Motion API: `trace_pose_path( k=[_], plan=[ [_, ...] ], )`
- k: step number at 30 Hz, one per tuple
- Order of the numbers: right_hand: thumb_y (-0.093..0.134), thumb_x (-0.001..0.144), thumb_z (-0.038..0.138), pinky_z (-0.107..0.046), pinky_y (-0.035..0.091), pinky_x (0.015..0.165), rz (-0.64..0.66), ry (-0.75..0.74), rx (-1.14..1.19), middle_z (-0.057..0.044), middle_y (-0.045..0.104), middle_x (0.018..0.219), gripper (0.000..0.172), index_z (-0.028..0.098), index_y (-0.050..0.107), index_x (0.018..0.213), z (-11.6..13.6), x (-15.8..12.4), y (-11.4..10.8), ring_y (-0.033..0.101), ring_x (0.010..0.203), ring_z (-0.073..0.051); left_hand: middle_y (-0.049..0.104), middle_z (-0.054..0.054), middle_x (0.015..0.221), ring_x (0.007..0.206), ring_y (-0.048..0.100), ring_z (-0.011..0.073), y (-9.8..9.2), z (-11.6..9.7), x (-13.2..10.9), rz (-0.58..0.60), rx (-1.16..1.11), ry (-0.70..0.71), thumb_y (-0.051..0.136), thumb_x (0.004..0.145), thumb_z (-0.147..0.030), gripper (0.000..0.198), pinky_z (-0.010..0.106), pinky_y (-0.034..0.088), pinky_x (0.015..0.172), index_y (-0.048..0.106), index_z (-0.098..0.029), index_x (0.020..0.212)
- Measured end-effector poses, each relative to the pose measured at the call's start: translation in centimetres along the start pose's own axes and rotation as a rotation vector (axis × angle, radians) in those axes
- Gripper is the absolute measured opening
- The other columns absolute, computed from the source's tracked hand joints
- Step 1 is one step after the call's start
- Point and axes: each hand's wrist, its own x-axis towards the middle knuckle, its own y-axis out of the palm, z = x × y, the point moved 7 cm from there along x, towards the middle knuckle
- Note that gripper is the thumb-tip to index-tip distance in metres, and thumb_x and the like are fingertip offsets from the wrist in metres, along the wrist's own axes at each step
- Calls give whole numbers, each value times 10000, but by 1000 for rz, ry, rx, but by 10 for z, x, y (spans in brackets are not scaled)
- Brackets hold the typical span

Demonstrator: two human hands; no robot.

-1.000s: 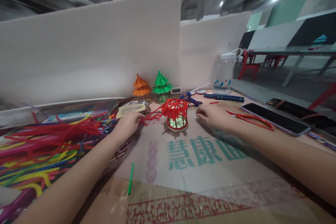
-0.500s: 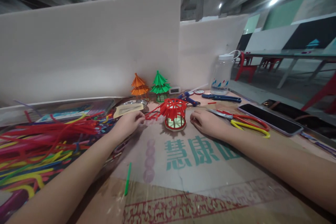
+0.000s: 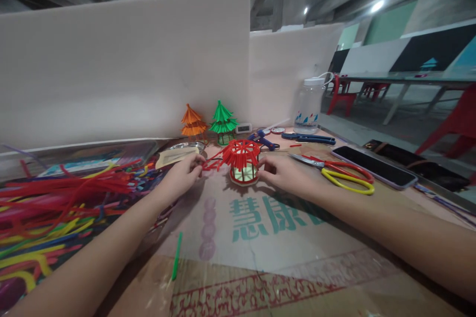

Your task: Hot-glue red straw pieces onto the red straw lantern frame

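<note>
A small red round pavilion model [image 3: 243, 158] stands upright in the middle, with a fringed roof of red strips, thin posts and a pale floor inside. My right hand [image 3: 277, 171] is at its right side, fingers apart and curved towards the posts; whether they touch is unclear. To the left, my left hand [image 3: 186, 173] rests low over the table, its fingers loosely curled and the thumb apart. Just beyond those fingertips lie short red strips [image 3: 212, 164]. Behind the model are an orange tiered pavilion [image 3: 193, 121] and a green one [image 3: 223, 121].
Coloured pipe-cleaner-like strips [image 3: 67, 198] are heaped at the left. Scissors [image 3: 345, 176], a phone [image 3: 374, 166], blue-handled pliers [image 3: 308, 137] and a glue gun [image 3: 263, 139] lie right and behind. A bottle [image 3: 309, 106] stands near the white partition [image 3: 130, 69]. A green strip [image 3: 177, 256] lies in front.
My right hand has moved in closer to the red model, and its fingers have spread more. The left hand stays beside the red strips. The whole view has shifted slightly.
</note>
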Motion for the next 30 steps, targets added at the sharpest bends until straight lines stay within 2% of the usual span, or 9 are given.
trace_pose_path(
  k=[3,5,7,11,18,20,23,26,30],
  plan=[
    [616,907,300,-281,416,605,57,30,96,-34,727,813,158,199,700,996,4,6,11,628,697,-194,760,54,917,869,710,225,16,-10,-4,36,9,43,437,881,-264,336,345,563,844,734,-193,1020],
    [566,914,230,-288,468,678,74,25,155,-53,754,908,147,189,694,973,6,9,17,668,799,-213,752,85,1111,1076,689,247,27,-22,-9,18,-20,114,441,907,-254,347,377,526,1007,741,-194,1071],
    [516,918,168,-294,505,775,84,6,197,-57,768,1005,179,192,686,970,9,9,22,692,912,-218,709,108,1251,1186,647,264,39,-36,-16,15,-58,194,466,952,-311,340,406,484,1089,722,-194,1143],
    [501,930,163,-307,537,809,114,-20,260,-48,772,1029,199,206,679,1009,14,0,29,708,924,-211,667,115,1334,1240,617,275,51,-55,-26,10,-119,297,629,922,-427,427,409,468,1118,640,-207,1289],
    [564,872,156,-341,545,801,124,-68,317,-38,749,959,145,228,628,981,17,-10,32,696,881,-215,672,148,1309,1225,631,299,53,-49,-27,-64,-206,370,678,900,-430,453,444,477,1107,624,-173,1269],
    [551,884,184,-332,548,705,67,-75,376,-15,697,830,100,235,566,968,14,-11,25,681,767,-204,666,144,1322,1250,619,306,53,-49,-28,-77,-201,398,690,892,-418,466,458,469,1120,614,-182,1287],
    [523,931,251,-320,536,630,-156,-105,358,6,618,757,39,243,488,914,11,-14,-4,631,673,-184,676,135,1296,1218,633,300,52,-50,-29,-102,-154,397,668,903,-375,406,459,491,1092,629,-186,1261],
    [587,954,304,-402,565,834,-317,-320,136,-65,679,972,120,223,558,1037,31,-23,-38,662,891,-222,690,133,1259,1185,646,302,50,-52,-30,-105,-94,380,650,903,-347,360,451,517,1055,652,-185,1225],
    [690,936,407,-577,373,1168,-269,-642,-202,-142,594,1400,482,241,538,1362,73,-36,-46,523,1340,-312,692,127,1286,1239,627,316,47,-57,-31,-123,-44,389,678,884,-342,404,455,503,1079,648,-194,1259]
  ],
)
